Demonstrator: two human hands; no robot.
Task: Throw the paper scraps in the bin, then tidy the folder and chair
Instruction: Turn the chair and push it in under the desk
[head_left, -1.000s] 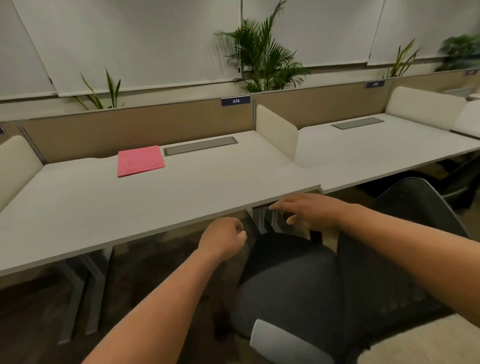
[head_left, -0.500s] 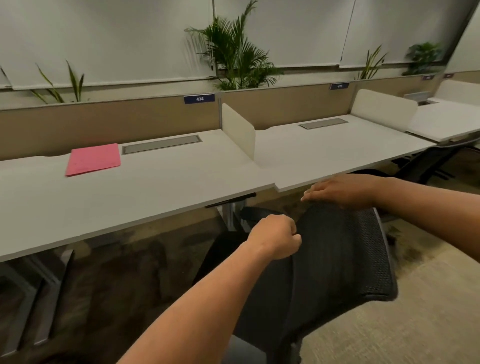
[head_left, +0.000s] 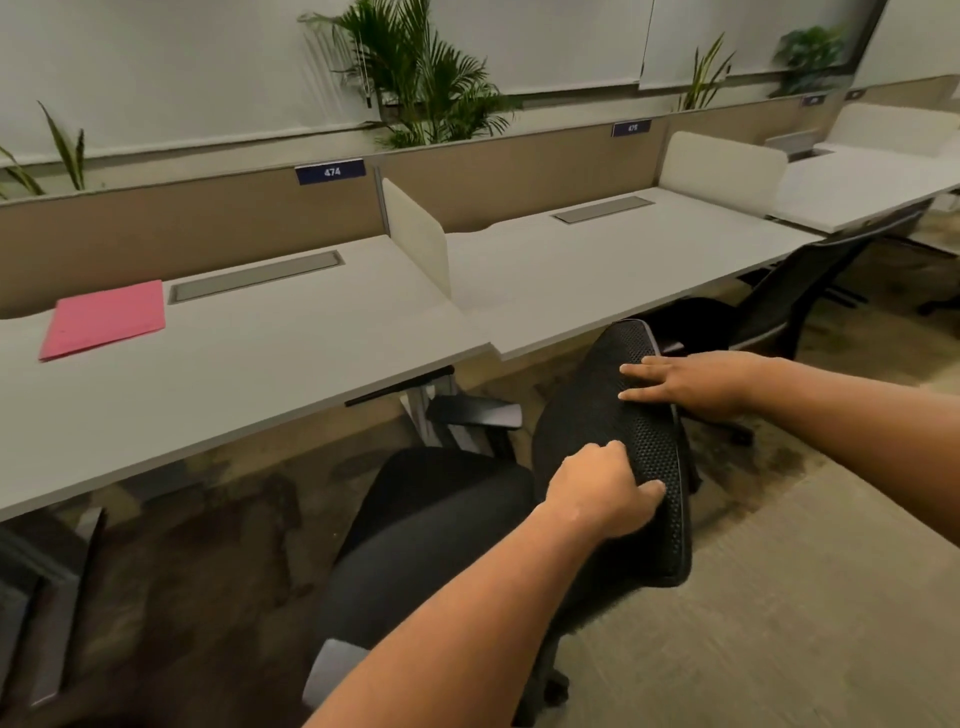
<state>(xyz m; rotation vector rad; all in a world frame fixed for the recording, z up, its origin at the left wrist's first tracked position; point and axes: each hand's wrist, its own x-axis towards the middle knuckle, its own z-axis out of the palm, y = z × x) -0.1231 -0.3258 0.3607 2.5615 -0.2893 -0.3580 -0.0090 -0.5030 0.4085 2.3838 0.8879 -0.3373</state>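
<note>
Both hands are on the black mesh chair (head_left: 613, 415) back: left hand (head_left: 597, 493) curled around its near edge, right hand (head_left: 696, 384) flat and open on top. Pink folder (head_left: 104, 318) sits closed on the far left of the desk (head_left: 260, 364).

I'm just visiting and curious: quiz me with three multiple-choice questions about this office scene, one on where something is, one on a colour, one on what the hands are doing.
1. Where does the folder lie?
A. On the desk labelled 474
B. On the chair seat
C. On the floor

2. What colour is the folder?
A. Blue
B. Pink
C. Green

3. What is the left hand doing?
A. Hanging free in the air
B. Gripping the chair's mesh backrest
C. Holding the folder

Answers:
1. A: it lies flat on the desk near the rear partition, below the 474 sign.
2. B: it is plainly pink against the pale desktop.
3. B: its fingers curl over the backrest edge, while the right hand lies flat on the mesh higher up.
</note>
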